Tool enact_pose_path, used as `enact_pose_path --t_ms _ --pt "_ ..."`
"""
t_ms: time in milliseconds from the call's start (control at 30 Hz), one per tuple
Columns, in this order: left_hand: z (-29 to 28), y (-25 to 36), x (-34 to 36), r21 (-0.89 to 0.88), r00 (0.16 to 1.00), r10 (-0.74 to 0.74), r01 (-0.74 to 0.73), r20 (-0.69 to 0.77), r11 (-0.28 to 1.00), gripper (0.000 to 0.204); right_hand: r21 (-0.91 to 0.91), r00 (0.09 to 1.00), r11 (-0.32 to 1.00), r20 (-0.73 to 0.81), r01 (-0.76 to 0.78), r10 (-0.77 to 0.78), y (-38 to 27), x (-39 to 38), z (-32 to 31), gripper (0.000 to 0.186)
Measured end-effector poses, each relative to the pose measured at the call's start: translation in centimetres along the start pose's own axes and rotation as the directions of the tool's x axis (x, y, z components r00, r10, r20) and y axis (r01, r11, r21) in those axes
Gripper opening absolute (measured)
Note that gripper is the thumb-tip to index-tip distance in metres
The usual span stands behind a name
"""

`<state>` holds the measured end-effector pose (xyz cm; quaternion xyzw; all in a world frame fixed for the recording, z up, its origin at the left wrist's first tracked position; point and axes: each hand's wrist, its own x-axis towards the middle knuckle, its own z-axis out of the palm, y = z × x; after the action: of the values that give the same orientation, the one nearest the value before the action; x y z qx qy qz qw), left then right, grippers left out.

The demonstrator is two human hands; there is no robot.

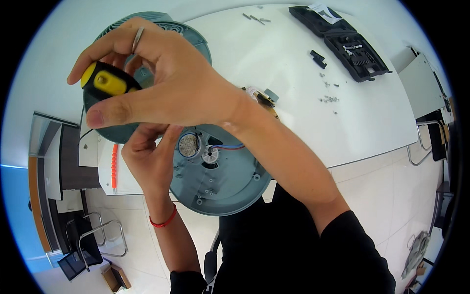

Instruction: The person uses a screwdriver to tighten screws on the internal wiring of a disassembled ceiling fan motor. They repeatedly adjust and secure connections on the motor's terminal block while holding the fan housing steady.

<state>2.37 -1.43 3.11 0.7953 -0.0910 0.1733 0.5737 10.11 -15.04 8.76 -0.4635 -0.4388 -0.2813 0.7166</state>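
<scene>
My right hand [181,88] reaches across to the left, its fingers and thumb curled round the black-and-yellow handle of a screwdriver [108,82]; the shaft is out of sight. Below it, my left hand [149,154] has thumb and fingers drawn together at the rim of the grey-green parts, and what they pinch is hidden. One round grey-green housing [230,198] lies nearest me, with a round motor-like part [188,145], a white hub [210,155] and red and blue wires [230,146] inside. Behind both hands is another round grey-green part [199,46], largely covered.
On the white table [293,132] an opened black tool case [360,61] lies far right, near a small black piece [317,59] and scattered screws [330,99]. Several bits [255,19] lie at the back. An orange twisted strip [114,166] is at left; a chair [93,235] stands beyond.
</scene>
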Motion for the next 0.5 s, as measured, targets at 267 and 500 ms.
enact_pose_path --t_ms 267,500 --pt "0.5 0.8 0.0 -0.089 0.999 -0.037 0.038 0.008 0.995 0.02 0.219 0.984 0.96 0.075 -0.173 0.16 -0.6 0.0 -0.2 0.032" --pt "-0.1 0.1 0.1 0.037 1.0 -0.031 0.03 0.003 0.999 0.022 -0.001 0.999 1.0 0.047 0.003 -0.003 -0.2 0.0 -0.5 0.029"
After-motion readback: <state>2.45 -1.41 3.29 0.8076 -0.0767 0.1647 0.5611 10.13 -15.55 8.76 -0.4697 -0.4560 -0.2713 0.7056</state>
